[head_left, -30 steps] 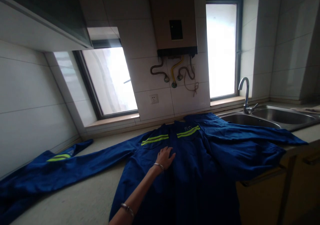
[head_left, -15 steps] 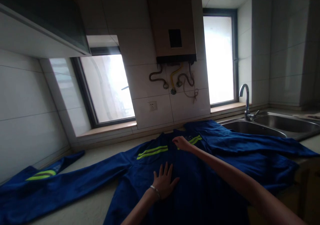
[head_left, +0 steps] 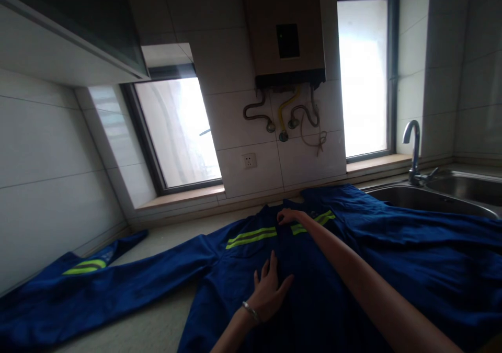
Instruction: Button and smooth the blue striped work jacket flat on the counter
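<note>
a: you are working on one blue work jacket [head_left: 321, 274], and it is lying front-up and spread across the countertop [head_left: 157, 332], one sleeve stretching off to your left, the other side reaching toward the sink [head_left: 431, 198].

b: both of your hands are resting on it, apart from each other. your left hand [head_left: 270, 290] is lying flat and open on the chest, fingers spread, with one bracelet [head_left: 251, 311] showing at the wrist.

a: your right hand [head_left: 288, 217] is reaching further up, fingertips bending onto the fabric by the collar; i cannot tell whether it is pinching the cloth or only touching it.

b: i am counting three sets of yellow-green reflective stripes [head_left: 251, 236]: two sitting side by side on the chest, one showing on the left sleeve.

a: the countertop is looking pale and is running along a white tiled wall [head_left: 47, 149].

b: two windows are letting daylight in, the left window [head_left: 178, 133] and the right window [head_left: 364, 76] near the faucet [head_left: 412, 149]. between them one water heater [head_left: 288, 29] is hanging, with hoses [head_left: 282, 117] curling beneath it and one wall socket [head_left: 249, 160] sitting below.

a: that one faucet is standing behind the sink.
</note>
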A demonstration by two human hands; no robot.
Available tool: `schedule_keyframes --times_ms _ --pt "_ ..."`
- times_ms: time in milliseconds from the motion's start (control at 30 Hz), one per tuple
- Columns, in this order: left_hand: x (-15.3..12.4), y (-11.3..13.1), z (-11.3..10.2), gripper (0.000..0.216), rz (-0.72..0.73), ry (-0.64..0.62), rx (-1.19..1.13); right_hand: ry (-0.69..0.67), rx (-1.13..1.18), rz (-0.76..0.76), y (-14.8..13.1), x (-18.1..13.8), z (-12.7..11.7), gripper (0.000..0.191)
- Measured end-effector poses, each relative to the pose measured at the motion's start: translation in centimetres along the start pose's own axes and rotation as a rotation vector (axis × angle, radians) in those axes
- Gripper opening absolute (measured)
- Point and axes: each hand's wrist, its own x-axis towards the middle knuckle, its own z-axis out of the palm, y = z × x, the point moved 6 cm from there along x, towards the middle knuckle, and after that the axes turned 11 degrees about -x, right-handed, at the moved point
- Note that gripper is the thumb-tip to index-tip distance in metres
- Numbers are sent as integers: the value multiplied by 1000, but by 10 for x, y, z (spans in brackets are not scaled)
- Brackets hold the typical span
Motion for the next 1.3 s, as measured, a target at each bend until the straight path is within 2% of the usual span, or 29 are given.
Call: schedule_keyframes --times_ms 133,233,433,667,767,900,1000,1167,1300 --pt "1 -2 -6 87 -17 -47 -26 -74 32 -50 5 11 3 29" --pt "-1 -3 -8 84 20 -92 76 -98 81 -85 9 14 7 35" --pt "-7 -6 -14 72 177 -118 249 -6 201 -138 19 6 9 34" --pt "-6 -7 -13 70 203 -157 291 312 214 27 30 9 -16 31" --pt "-6 -6 -11 70 209 -158 323 407 173 125 20 10 -9 27" --pt "-8 -2 -7 69 198 -156 353 454 90 195 -1 -1 21 23" --pt "-13 2 -1 66 163 -133 365 480 37 209 -9 -11 32 31" --pt "-21 9 7 64 126 -115 376 537 -33 298 7 -20 11 40" --pt "-22 12 6 64 114 -123 373 477 -83 269 21 -15 -1 41"
